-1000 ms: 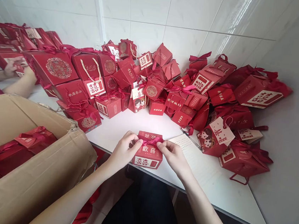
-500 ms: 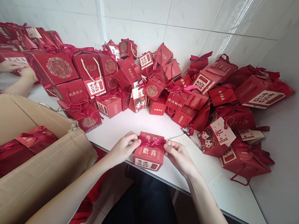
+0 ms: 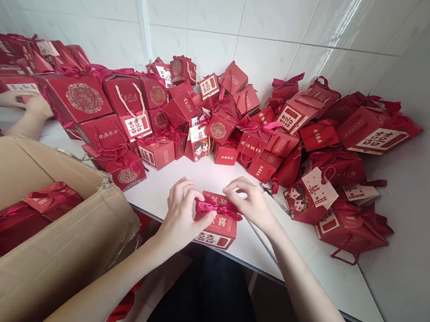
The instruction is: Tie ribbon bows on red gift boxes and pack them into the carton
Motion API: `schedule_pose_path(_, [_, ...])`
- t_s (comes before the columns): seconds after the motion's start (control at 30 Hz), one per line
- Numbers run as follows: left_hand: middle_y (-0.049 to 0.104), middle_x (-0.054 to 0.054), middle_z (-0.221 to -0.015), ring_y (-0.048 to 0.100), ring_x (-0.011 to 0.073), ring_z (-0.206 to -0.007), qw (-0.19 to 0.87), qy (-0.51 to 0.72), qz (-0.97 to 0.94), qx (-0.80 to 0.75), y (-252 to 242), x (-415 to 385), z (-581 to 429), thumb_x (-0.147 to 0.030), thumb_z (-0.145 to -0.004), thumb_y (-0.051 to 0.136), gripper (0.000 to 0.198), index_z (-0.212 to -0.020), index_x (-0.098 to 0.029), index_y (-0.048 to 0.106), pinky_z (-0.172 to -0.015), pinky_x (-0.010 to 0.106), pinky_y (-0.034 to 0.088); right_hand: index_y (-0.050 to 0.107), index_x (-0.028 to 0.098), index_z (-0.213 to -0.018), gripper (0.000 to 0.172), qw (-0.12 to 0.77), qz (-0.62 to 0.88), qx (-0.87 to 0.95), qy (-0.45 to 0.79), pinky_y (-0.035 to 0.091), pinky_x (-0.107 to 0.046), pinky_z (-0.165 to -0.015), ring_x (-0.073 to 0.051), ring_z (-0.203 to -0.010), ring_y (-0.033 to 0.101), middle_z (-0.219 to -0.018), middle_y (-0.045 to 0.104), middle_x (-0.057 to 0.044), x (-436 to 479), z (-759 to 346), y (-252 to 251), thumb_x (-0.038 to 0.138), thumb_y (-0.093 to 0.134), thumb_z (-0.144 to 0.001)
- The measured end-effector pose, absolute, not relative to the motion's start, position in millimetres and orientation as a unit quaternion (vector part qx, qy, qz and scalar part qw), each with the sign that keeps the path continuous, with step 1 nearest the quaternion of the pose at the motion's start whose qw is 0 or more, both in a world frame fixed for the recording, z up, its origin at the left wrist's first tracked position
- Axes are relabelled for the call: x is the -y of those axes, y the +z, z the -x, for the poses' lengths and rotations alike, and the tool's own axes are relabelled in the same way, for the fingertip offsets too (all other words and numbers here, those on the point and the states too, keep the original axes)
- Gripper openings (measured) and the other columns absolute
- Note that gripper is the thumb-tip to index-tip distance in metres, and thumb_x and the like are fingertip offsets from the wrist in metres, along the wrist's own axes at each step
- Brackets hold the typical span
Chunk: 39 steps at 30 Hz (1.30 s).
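A small red gift box (image 3: pixel 225 228) with white and gold characters stands near the front edge of the white table. Across its top lies a tied magenta ribbon bow (image 3: pixel 223 211). My left hand (image 3: pixel 183 213) is at the box's left side, thumb and forefinger apart on either side of the bow's left loop. It hides the box's left part. Over the back right of the box hovers my right hand (image 3: pixel 252 202), its fingers curved and apart with nothing seen in them. Whether the left fingertips touch the ribbon is hard to tell.
Red gift boxes (image 3: pixel 221 131) are heaped along the tiled wall. A cardboard carton (image 3: pixel 88 229) holding red boxes stands at the left. Right of my box lie a pen (image 3: pixel 280 205) and paper (image 3: pixel 287 235). Another person's hands (image 3: pixel 38 105) work at the far left.
Both my hands have let go of the bow's loops. My left hand has spread its fingers beside the bow, and my right hand has lifted up and back.
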<state>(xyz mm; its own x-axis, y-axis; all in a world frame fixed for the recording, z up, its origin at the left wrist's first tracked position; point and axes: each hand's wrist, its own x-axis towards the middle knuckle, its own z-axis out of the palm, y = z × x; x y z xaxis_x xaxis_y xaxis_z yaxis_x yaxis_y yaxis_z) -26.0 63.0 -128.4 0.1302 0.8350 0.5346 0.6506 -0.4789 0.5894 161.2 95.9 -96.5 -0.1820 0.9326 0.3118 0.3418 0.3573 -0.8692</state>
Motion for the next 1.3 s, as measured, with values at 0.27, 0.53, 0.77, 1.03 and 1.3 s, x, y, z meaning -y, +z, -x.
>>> schedule_pose_path(0.27, [0.049, 0.009, -0.109, 0.046, 0.0286, -0.11, 0.018, 0.365, -0.77, -0.523, -125.5, -58.0, 21.8, -0.026, -0.079, 0.059, 0.005, -0.08, -0.021, 0.057, -0.088, 0.045, 0.034, 0.067, 0.018, -0.069, 0.006, 0.284, 0.426, 0.795, 0.326, 0.043, -0.034, -0.084, -0.017, -0.082, 0.059, -0.086, 0.063, -0.004, -105.4, -140.5, -85.7, 0.016, 0.062, -0.072])
schedule_pose_path(0.53, [0.058, 0.005, -0.102, 0.052, 0.0239, -0.097, 0.026, 0.337, -0.809, -0.482, -116.6, -60.2, 14.1, -0.012, -0.075, 0.052, 0.021, -0.089, -0.022, 0.062, -0.087, 0.044, 0.029, 0.058, 0.016, -0.066, 0.013, 0.322, 0.493, 0.685, 0.429, 0.044, -0.025, -0.064, -0.012, -0.065, 0.055, -0.068, 0.059, 0.0, -111.4, -147.1, -104.2, 0.028, 0.057, -0.072])
schedule_pose_path(0.77, [0.061, -0.001, -0.094, 0.055, 0.0186, -0.093, 0.121, 0.324, -0.799, -0.493, -110.2, -61.3, 13.8, -0.011, -0.077, 0.049, 0.019, -0.085, -0.023, 0.062, -0.091, 0.043, 0.026, 0.053, 0.018, -0.075, 0.04, 0.374, 0.554, 0.58, 0.466, 0.044, -0.028, -0.068, -0.014, -0.069, 0.056, -0.074, 0.058, -0.001, -86.5, -172.4, -117.6, 0.057, 0.048, -0.078])
schedule_pose_path(1.03, [0.066, -0.004, -0.088, 0.057, 0.0166, -0.092, 0.126, 0.338, -0.792, -0.492, -108.1, -62.6, 4.0, -0.024, -0.086, 0.054, 0.008, -0.079, -0.022, 0.057, -0.097, 0.044, 0.018, 0.055, 0.016, -0.06, 0.046, 0.336, 0.532, 0.564, 0.534, 0.036, -0.027, -0.062, -0.011, -0.056, 0.046, -0.055, 0.052, 0.002, -67.7, -200.7, -118.6, 0.059, 0.068, -0.064])
schedule_pose_path(1.3, [0.064, -0.005, -0.088, 0.056, 0.0169, -0.093, 0.165, 0.32, -0.794, -0.49, -113.7, -64.7, 1.5, -0.018, -0.084, 0.057, 0.007, -0.079, -0.022, 0.057, -0.093, 0.041, 0.022, 0.051, 0.018, -0.07, 0.048, 0.446, 0.494, 0.554, 0.5, 0.035, -0.024, -0.058, -0.008, -0.057, 0.045, -0.064, 0.053, 0.004, -102.1, -186.9, -116.5, 0.057, 0.075, -0.055])
